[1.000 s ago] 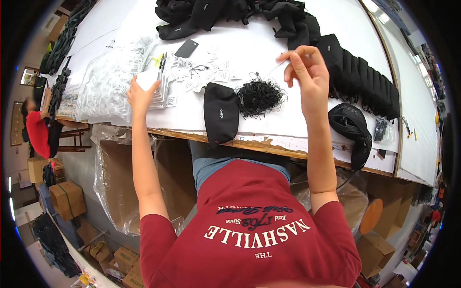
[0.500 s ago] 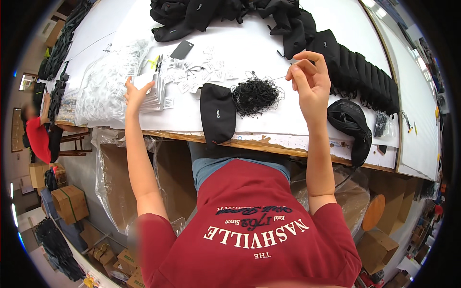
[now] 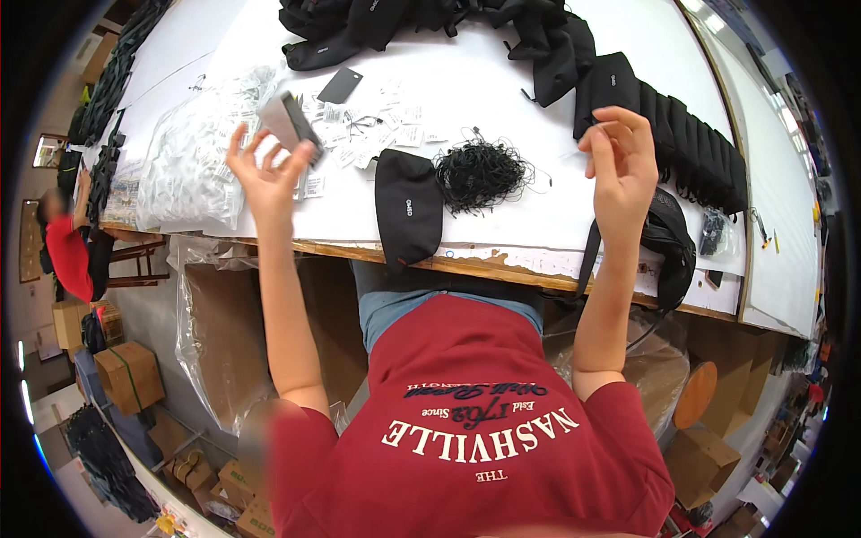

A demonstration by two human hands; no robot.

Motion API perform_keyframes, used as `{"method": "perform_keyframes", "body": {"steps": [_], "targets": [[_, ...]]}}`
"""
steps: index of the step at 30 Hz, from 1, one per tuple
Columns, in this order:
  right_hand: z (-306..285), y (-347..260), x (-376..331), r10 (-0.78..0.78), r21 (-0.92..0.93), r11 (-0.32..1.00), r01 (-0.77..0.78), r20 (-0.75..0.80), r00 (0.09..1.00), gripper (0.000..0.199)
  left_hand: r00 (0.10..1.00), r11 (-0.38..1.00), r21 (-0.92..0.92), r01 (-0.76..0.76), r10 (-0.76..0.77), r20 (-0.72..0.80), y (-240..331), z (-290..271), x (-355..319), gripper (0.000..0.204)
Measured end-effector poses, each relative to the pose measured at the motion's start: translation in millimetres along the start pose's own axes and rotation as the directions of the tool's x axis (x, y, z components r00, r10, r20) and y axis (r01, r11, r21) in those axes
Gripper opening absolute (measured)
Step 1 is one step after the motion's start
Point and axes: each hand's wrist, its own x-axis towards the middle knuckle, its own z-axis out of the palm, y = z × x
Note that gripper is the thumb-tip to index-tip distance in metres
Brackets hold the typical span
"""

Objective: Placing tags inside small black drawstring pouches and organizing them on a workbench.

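Observation:
My left hand (image 3: pixel 269 179), thumb and fingers curled, grips a grey, dark-edged card (image 3: pixel 289 125), blurred by motion, above a stack of white cards (image 3: pixel 313 186). Raised at the right, my right hand (image 3: pixel 621 170) has thumb and forefinger pinched together. A thin cord (image 3: pixel 567 159) shows faintly beside those fingertips. Between my hands lies a tangled pile of black string loops (image 3: pixel 482 175). A black fabric pouch (image 3: pixel 408 206) with a small white mark rests left of the pile, reaching over the table's front edge.
Small white labels (image 3: pixel 408 136) and a black card (image 3: pixel 340 86) lie beyond the stack. A clear bag of white labels (image 3: pixel 184 170) is at the left. Black pouches (image 3: pixel 691 134) stand in a row at the right; more (image 3: pixel 359 36) are heaped at the back. A black bag (image 3: pixel 668 238) hangs over the edge.
My left hand has lifted off the white stack with a card, now tilted up. My right hand has moved right, away from the string pile.

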Motion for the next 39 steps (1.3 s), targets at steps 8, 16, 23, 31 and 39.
{"method": "perform_keyframes", "body": {"steps": [8, 16, 23, 31, 39], "targets": [[-5, -1, -5, 0.098, -0.286, 0.955, -0.081, 0.044, 0.994, 0.013, 0.906, 0.912, -0.220, 0.346, -0.264, 0.330, 11, 55, -76, 0.045], [8, -19, -21, 0.108, 0.045, 0.991, -0.123, 0.255, 0.961, 0.018, 0.882, 0.903, -0.201, 0.381, -0.289, 0.373, 9, 72, -104, 0.024], [45, -28, -59, -0.033, 0.066, 0.998, 0.002, 0.478, 0.878, 0.024, 0.934, 0.974, -0.153, 0.170, -0.109, 0.340, 32, 83, -116, 0.019], [50, -24, -65, -0.087, 0.082, 0.995, 0.053, 0.480, 0.873, 0.025, 0.957, 0.995, -0.035, -0.093, 0.100, 0.273, 25, 85, -116, 0.019], [52, -23, -66, -0.018, 0.107, 0.994, -0.035, 0.458, 0.889, 0.026, 0.937, 0.967, 0.020, -0.253, 0.240, 0.256, 25, 85, -116, 0.021]]}}
